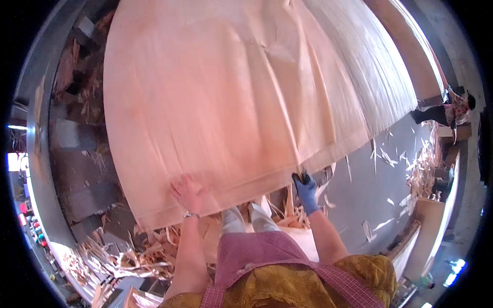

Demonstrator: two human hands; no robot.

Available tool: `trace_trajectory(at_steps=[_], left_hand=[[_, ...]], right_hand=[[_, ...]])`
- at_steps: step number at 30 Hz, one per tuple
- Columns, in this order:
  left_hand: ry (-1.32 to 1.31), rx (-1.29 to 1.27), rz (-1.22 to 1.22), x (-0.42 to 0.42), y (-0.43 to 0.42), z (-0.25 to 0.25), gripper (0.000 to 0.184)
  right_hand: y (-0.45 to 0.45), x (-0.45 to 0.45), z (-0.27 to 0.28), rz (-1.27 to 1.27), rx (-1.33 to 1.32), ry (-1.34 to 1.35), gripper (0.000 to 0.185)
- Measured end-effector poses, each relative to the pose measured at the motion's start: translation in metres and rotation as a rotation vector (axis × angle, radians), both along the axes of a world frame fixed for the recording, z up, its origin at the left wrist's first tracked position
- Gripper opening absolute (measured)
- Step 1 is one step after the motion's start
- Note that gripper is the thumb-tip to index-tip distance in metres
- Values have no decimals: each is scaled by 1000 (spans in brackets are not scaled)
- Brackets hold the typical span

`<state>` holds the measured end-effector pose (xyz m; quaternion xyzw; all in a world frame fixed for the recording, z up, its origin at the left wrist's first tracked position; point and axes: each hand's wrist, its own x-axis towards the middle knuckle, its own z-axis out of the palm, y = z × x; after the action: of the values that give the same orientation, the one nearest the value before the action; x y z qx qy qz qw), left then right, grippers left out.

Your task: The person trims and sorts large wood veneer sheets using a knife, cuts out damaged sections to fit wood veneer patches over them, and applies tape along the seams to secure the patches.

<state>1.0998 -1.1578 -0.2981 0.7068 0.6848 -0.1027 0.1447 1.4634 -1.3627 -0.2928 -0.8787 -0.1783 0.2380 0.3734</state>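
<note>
Seen from above, at the far left, pale, curled scraps (105,256) litter the ground beside a broad, thin, wood-coloured sheet (195,97). The sheet fills the middle of the view, running from in front of the wearer's legs up past the top; a second layer's edge shows just under its near edge. Toward its near left corner, the bare left hand (188,194), with a band (191,215) at the wrist, lies palm down on the sheet, fingers spread, gripping nothing. In the centre, at the bottom, is the wearer's checked apron (262,251). Right of it, the right hand (306,191), in a blue glove with dark fingers, is curled closed at the near edge, seemingly pinching the sheet where a long fold (287,123) ends. The work looks partly done: the sheet is laid out and its left side lies nearly flat, while its right side has several raised folds left in it. The far edge is out of view, so its state cannot be told. Farther right, a paler, streaked strip (367,56) slopes down above a grey floor (354,197) with more scraps; at the far right stands another person (454,110), well apart.
</note>
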Motion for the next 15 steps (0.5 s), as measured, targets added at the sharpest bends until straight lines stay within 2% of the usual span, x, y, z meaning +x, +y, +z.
trace_trajectory(at_steps=[1,3,4,6,9,12,15], left_hand=[[4,-11,0,1,1,1,110],[18,-37,5,0,0,5,111],[5,-47,8,1,2,8,111],[-18,-75,11,2,1,16,111],[-9,-93,-21,-1,1,12,112],[21,-92,-51,-2,0,5,113],[13,-143,-59,-4,3,1,116]], right_hand=[[-21,10,-14,66,-109,-50,34],[-46,14,-11,3,34,-61,33],[-53,15,0,-47,42,-17,27],[-74,24,30,-68,-116,86,25],[-143,46,-18,-51,-165,-166,25],[-184,63,-25,-31,-31,-312,26],[-215,78,-12,-44,-267,-323,28]])
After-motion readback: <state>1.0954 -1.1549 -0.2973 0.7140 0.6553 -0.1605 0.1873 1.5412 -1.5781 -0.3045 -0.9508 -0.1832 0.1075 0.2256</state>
